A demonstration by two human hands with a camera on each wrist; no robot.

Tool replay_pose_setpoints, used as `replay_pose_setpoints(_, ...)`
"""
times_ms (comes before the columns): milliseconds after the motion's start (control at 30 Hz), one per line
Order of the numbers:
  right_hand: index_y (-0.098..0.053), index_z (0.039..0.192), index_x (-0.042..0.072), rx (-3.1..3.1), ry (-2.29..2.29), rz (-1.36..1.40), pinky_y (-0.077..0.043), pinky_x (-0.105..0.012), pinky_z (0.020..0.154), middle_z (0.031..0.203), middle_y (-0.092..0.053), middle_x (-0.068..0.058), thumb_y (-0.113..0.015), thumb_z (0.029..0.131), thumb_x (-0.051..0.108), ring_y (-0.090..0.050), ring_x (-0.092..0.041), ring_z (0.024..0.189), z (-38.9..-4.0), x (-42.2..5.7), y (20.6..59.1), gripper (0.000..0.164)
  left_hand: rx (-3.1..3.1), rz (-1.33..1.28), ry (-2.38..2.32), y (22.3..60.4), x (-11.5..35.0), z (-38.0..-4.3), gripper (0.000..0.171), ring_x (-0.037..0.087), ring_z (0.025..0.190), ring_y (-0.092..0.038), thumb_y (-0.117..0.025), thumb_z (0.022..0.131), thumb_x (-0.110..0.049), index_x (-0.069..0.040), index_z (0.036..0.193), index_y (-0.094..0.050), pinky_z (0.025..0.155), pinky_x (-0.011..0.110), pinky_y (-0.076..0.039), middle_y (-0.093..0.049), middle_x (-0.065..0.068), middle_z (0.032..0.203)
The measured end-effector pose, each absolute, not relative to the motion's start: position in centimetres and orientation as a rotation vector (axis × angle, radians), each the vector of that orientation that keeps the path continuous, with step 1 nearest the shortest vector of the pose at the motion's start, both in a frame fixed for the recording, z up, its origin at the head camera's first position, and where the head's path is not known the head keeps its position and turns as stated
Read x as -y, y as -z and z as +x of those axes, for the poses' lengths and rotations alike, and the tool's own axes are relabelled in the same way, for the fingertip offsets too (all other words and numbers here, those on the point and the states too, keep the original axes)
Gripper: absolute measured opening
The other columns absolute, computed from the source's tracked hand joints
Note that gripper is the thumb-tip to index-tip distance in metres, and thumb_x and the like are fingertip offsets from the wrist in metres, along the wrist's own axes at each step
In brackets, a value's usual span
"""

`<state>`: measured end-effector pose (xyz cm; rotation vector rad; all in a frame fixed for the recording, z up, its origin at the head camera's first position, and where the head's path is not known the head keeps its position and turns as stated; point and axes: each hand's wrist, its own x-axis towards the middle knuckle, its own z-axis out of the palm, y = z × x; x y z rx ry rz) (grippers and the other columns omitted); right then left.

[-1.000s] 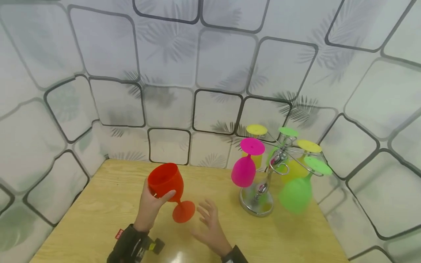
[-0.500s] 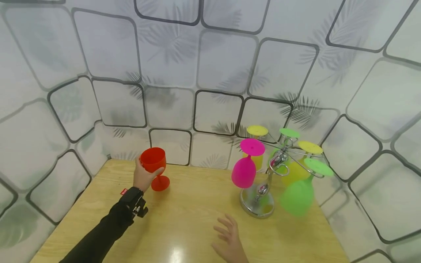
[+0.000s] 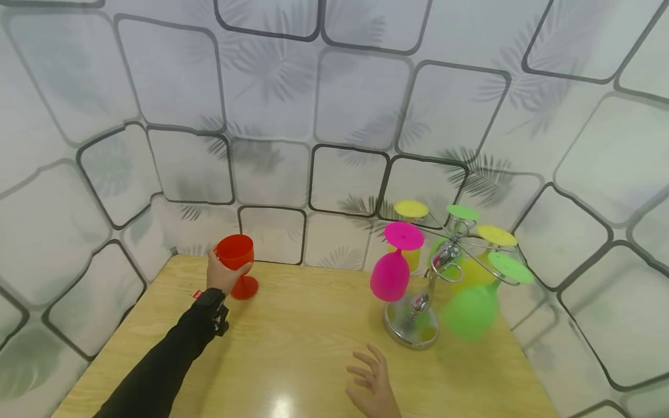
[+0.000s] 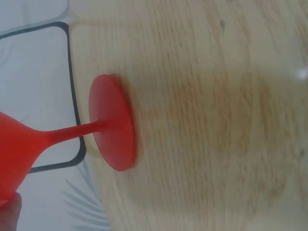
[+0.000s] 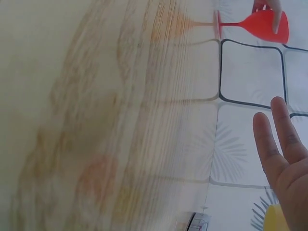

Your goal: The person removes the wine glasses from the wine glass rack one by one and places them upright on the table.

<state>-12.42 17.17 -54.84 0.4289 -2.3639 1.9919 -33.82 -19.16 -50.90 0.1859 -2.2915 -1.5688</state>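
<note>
My left hand [image 3: 220, 275] grips the bowl of a red plastic goblet [image 3: 238, 253] at the back left of the table. The goblet is upright. Its round foot [image 4: 113, 126] appears to rest on the wood in the left wrist view, where only a fingertip [image 4: 10, 210] shows on the bowl. Nearer the front, my right hand [image 3: 372, 383] hovers with relaxed, spread fingers and holds nothing. To its upper right stands a chrome rack [image 3: 411, 326] with goblets hanging upside down: a magenta one [image 3: 391, 277], a green one [image 3: 473, 310] and others in yellow and green.
The pale wooden table [image 3: 303, 325] meets a tile-patterned wall covering [image 3: 272, 168] at the back. A small red tag [image 3: 197, 294] lies beside my left wrist. Part of a yellow goblet [image 5: 274, 219] shows at the bottom of the right wrist view.
My left hand has carried the tilted red goblet toward the back left and turned it upright. The right hand has drawn away from it, toward the front right. The hanging goblets stay put.
</note>
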Motion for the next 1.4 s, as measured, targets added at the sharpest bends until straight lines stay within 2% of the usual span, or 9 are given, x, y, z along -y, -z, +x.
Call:
replay_pose_setpoints(267, -0.008, 0.142, -0.007, 2.332, -1.997, 0.359, -0.054, -0.037, 0.082, 0.131, -0.039, -0.031, -0.063, 0.08, -0.005, -0.058, -0.001, 0.102, -12.0, -17.3, 55.1, 0.083, 2.309, 0.13, 1.584, 51.6, 18.5, -34.3, 0.094, 0.044, 0.126, -0.038, -0.075, 0.079, -0.018, -0.001, 0.144, -0.01, 0.106, 0.058, -0.036, -0.031, 0.029, 0.142)
replay_pose_setpoints(433, -0.007, 0.142, -0.006, 2.32, -2.02, 0.367, -0.051, -0.027, 0.083, 0.132, -0.037, -0.035, -0.062, 0.081, -0.005, -0.057, -0.001, 0.101, -11.8, -17.5, 55.2, 0.082, 2.259, 0.055, 1.531, 51.5, 17.9, -34.0, 0.102, 0.045, 0.135, -0.025, -0.076, 0.077, -0.013, -0.003, 0.146, -0.002, 0.111, 0.06, -0.026, -0.017, 0.027, 0.15)
replay_pose_setpoints(567, -0.009, 0.141, -0.008, 2.331, -1.921, 0.452, -0.055, -0.035, 0.082, 0.13, -0.039, -0.036, -0.063, 0.08, -0.007, -0.058, -0.001, 0.102, -11.7, -17.8, 55.1, 0.081, 2.156, 0.012, 1.341, 50.5, 16.6, -32.0, 0.1, 0.044, 0.14, -0.015, -0.078, 0.073, -0.012, -0.001, 0.146, -0.011, 0.11, 0.065, -0.021, -0.011, 0.024, 0.153)
replay_pose_setpoints(733, -0.019, 0.14, -0.006, 2.337, -1.708, 0.558, -0.055, -0.032, 0.083, 0.13, -0.043, -0.029, -0.068, 0.078, -0.006, -0.059, -0.003, 0.104, -11.6, -18.7, 53.6, 0.079, 2.125, -0.282, 1.115, 47.7, 13.3, -27.6, 0.091, 0.044, 0.139, -0.018, -0.081, 0.068, -0.009, 0.0, 0.141, -0.027, 0.105, 0.068, -0.027, -0.015, 0.027, 0.152)
replay_pose_setpoints(933, -0.025, 0.142, -0.001, 2.328, -1.295, 0.695, -0.055, -0.03, 0.083, 0.129, -0.047, -0.017, -0.076, 0.07, -0.003, -0.062, -0.016, 0.103, -11.8, -20.8, 49.5, 0.088, 2.333, -0.801, 0.985, 44.7, 9.4, -21.7, 0.075, 0.037, 0.131, -0.04, -0.078, 0.072, -0.017, -0.005, 0.136, -0.041, 0.101, 0.056, -0.042, -0.036, 0.019, 0.146)
replay_pose_setpoints(1000, -0.026, 0.142, -0.001, 2.339, -1.159, 0.708, -0.055, -0.031, 0.085, 0.128, -0.051, -0.014, -0.079, 0.066, -0.002, -0.061, -0.02, 0.103, -12.0, -21.8, 47.6, 0.093, 2.448, -0.941, 0.974, 44.3, 8.5, -20.2, 0.072, 0.033, 0.13, -0.043, -0.076, 0.076, -0.021, -0.01, 0.137, -0.041, 0.099, 0.052, -0.045, -0.038, 0.014, 0.146)
replay_pose_setpoints(1100, -0.03, 0.142, 0.002, 2.383, -0.992, 0.741, -0.049, -0.021, 0.094, 0.127, -0.055, -0.011, -0.081, 0.064, 0.003, -0.059, -0.02, 0.109, -12.4, -23.8, 44.7, 0.093, 2.576, -1.075, 0.956, 44.2, 7.3, -18.7, 0.069, 0.03, 0.13, -0.045, -0.073, 0.079, -0.025, -0.015, 0.138, -0.04, 0.1, 0.047, -0.046, -0.038, 0.01, 0.147)
replay_pose_setpoints(1233, -0.041, 0.135, 0.001, 2.401, -0.795, 0.842, -0.037, -0.009, 0.101, 0.12, -0.059, -0.01, -0.08, 0.06, 0.006, -0.056, -0.018, 0.11, -13.2, -26.8, 40.2, 0.085, 2.667, -1.143, 0.935, 44.9, 6.2, -17.6, 0.066, 0.027, 0.132, -0.044, -0.07, 0.082, -0.028, -0.018, 0.139, -0.039, 0.103, 0.047, -0.043, -0.038, 0.009, 0.147)
replay_pose_setpoints(1400, -0.054, 0.122, 0.001, 2.408, -0.605, 0.81, -0.04, -0.008, 0.092, 0.115, -0.063, -0.011, -0.079, 0.062, 0.003, -0.055, -0.011, 0.106, -14.6, -31.3, 33.5, 0.065, 2.646, -1.214, 0.876, 45.8, 5.1, -17.0, 0.062, 0.026, 0.13, -0.045, -0.069, 0.083, -0.029, -0.018, 0.137, -0.042, 0.104, 0.046, -0.043, -0.044, 0.008, 0.144)
